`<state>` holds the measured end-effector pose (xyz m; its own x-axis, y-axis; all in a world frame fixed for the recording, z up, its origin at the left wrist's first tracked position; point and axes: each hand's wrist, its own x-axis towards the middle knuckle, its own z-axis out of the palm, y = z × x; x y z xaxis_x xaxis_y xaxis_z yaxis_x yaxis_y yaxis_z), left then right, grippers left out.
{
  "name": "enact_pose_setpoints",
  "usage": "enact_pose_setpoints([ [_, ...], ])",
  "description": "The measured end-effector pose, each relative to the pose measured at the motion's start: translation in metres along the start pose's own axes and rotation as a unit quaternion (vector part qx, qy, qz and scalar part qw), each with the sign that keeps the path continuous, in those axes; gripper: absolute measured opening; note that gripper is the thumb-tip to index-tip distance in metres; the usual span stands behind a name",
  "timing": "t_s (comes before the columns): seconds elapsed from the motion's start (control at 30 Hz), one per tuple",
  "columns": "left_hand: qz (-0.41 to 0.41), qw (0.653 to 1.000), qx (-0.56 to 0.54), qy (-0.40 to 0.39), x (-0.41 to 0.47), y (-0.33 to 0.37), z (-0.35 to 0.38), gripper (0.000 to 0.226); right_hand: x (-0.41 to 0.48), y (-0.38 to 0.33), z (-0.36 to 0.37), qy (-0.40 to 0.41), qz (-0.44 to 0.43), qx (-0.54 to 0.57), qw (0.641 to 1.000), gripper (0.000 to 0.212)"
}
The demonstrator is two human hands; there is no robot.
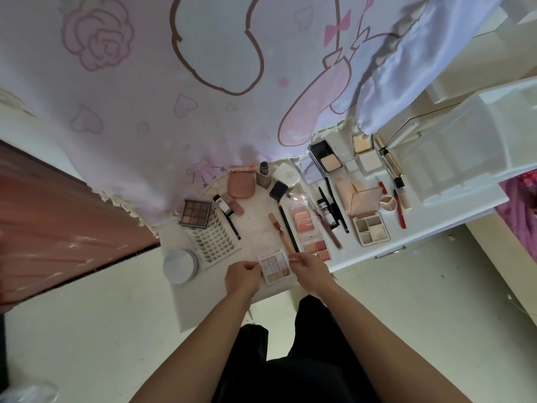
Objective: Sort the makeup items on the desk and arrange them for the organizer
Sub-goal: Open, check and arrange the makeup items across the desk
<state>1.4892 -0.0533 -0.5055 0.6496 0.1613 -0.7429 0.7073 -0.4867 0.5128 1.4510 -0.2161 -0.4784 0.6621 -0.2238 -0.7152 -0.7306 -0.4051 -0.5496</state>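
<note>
Pastel palette (274, 266), left hand (242, 276) pinching one edge, right hand (312, 271) pinching the opposite edge

white desk (261, 225), scattered makeup items (325, 216)

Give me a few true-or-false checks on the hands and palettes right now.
1. The left hand and right hand both hold the pastel nine-pan palette. True.
2. The brown nine-pan palette is inside the white organizer. False: it lies on the left part of the desk, by the false-lash tray.
3. The round white jar sits at the desk's near left corner. True.
4. The pink compact lies open. False: its lid is closed.
</note>
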Motion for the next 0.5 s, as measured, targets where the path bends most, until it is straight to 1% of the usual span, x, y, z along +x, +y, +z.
enact_pose_setpoints([
  [0.07,0.017,1.0,-0.012,-0.013,-0.003,0.0,-0.008,0.016,-0.003,-0.002,0.0,0.013,-0.002,-0.002,1.0,0.041],
  [0.13,0.067,0.997,0.027,-0.008,-0.005,-0.001,-0.02,0.018,-0.005,-0.007,0.001,0.031,-0.007,0.001,1.0,0.042],
  [0.23,0.172,0.979,0.093,0.055,-0.005,-0.005,-0.048,0.018,-0.004,-0.022,0.007,0.041,-0.021,-0.006,0.999,0.04],
  [0.3,0.236,0.953,0.148,0.115,-0.002,-0.013,-0.07,0.02,-0.001,-0.035,0.014,0.039,-0.04,-0.019,0.998,0.038],
  [0.33,0.255,0.938,0.185,0.148,-0.001,-0.017,-0.08,0.024,0.002,-0.041,0.019,0.036,-0.049,-0.025,0.998,0.037],
  [0.4,0.255,0.916,0.245,0.189,0.003,-0.026,-0.102,0.04,0.007,-0.055,0.03,0.023,-0.064,-0.041,0.997,0.036],
  [0.43,0.241,0.915,0.264,0.187,0.006,-0.03,-0.113,0.05,0.01,-0.062,0.036,0.012,-0.074,-0.052,0.996,0.036],
  [0.5,0.195,0.925,0.296,0.137,0.016,-0.041,-0.132,0.069,0.014,-0.076,0.05,-0.015,-0.089,-0.072,0.993,0.037],
])
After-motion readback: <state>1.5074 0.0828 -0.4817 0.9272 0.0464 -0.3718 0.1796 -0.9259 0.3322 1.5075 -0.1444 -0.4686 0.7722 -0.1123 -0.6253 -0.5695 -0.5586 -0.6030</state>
